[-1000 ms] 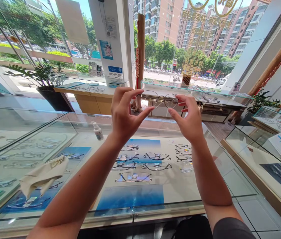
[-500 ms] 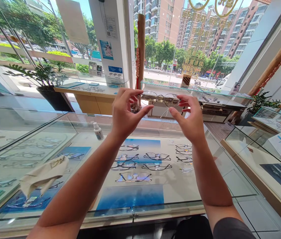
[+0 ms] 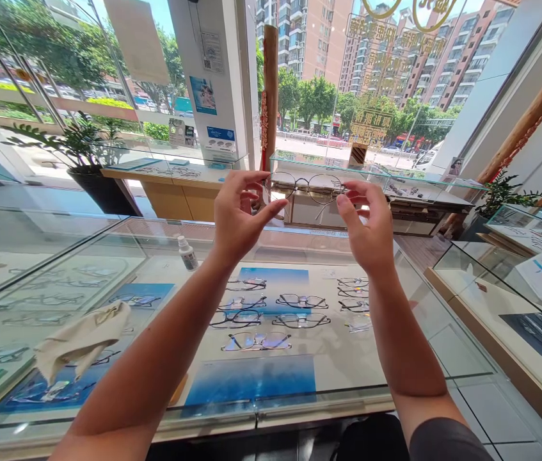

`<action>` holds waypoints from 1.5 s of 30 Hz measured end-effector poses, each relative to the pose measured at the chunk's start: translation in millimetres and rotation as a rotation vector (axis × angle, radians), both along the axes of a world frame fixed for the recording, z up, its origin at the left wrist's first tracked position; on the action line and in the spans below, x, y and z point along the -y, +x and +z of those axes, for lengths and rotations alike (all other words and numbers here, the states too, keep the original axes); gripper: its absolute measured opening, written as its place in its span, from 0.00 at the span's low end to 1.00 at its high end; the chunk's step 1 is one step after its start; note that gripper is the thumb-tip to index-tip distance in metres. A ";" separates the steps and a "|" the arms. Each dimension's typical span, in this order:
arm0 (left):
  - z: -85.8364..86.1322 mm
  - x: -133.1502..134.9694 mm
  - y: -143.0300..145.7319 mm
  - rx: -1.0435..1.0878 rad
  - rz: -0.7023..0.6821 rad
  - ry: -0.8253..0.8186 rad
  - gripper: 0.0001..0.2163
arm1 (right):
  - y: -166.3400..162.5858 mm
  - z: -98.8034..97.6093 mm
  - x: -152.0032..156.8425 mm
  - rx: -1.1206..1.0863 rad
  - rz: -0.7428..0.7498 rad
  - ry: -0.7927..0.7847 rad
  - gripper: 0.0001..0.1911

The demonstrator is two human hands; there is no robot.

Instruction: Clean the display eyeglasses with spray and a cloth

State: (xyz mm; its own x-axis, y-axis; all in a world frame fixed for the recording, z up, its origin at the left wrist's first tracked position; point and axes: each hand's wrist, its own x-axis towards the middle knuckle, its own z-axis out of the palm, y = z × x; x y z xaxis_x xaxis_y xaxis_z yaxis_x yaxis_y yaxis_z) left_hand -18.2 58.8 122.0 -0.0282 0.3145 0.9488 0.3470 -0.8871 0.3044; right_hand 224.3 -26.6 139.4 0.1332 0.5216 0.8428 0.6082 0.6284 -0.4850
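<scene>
Above the glass surface (image 3: 347,371), toward its far edge, the left hand (image 3: 238,214) and right hand (image 3: 369,221) are gripping a pair of glasses (image 3: 302,181) by its outer ends, presumably to leave the lenses (image 3: 321,191) mostly uncovered. Nearer that edge, a bottle (image 3: 187,253) is standing; toward the near left corner, a cloth (image 3: 81,334) is lying crumpled.

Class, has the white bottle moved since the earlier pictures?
No: judged against the white pillar behind it, the white bottle keeps its place.

Both arms (image 3: 167,333) stretch forward, the left fingers (image 3: 253,177) and right fingers (image 3: 361,187) curled.
</scene>
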 end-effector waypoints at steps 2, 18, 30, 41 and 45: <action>0.8 3.5 -1.1 0.011 0.079 0.083 0.27 | 2.4 -0.4 -3.1 -0.060 0.051 -0.027 0.17; 3.1 9.8 3.3 -0.032 0.131 0.146 0.28 | 4.0 2.0 -4.1 -0.077 0.206 -0.059 0.19; 1.4 5.1 4.2 -0.033 -0.010 0.031 0.28 | 1.5 4.9 0.3 -0.090 0.254 -0.055 0.15; 6.6 17.8 4.8 0.014 -0.157 -0.128 0.27 | 0.1 1.8 -1.6 -0.191 0.361 -0.025 0.10; 8.5 22.2 5.5 0.023 -0.179 -0.134 0.25 | 0.2 1.1 -2.0 -0.193 0.360 -0.026 0.09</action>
State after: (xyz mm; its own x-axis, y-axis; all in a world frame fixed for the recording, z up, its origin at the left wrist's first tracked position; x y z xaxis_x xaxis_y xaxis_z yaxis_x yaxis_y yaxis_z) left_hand -12.7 36.5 130.5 0.0185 0.4398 0.8979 0.1797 -0.8849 0.4298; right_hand 224.6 -24.6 140.5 0.0924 0.5848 0.8059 0.2480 0.7704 -0.5874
